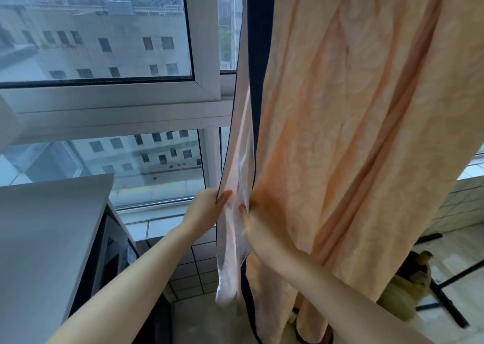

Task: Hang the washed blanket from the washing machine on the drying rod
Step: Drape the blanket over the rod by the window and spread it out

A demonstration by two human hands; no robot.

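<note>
A: Room?
B: Big window (104, 42), tiled floor (461, 249), white appliance (47, 239) on the left.
A: Hands?
B: Arms out. Peach blanket (353, 134) hangs by the window. Left hand (207, 209) fingers pinch its dark edge, right hand (258, 230) grips a fold beside it.

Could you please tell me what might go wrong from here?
The left hand and right hand both grip one edge of the blanket; a hard tug could drag it off its support, which is out of view. The cloth hangs bunched in deep folds, so it may dry slowly. Its lower end seems near the floor and may get dirty.
</note>
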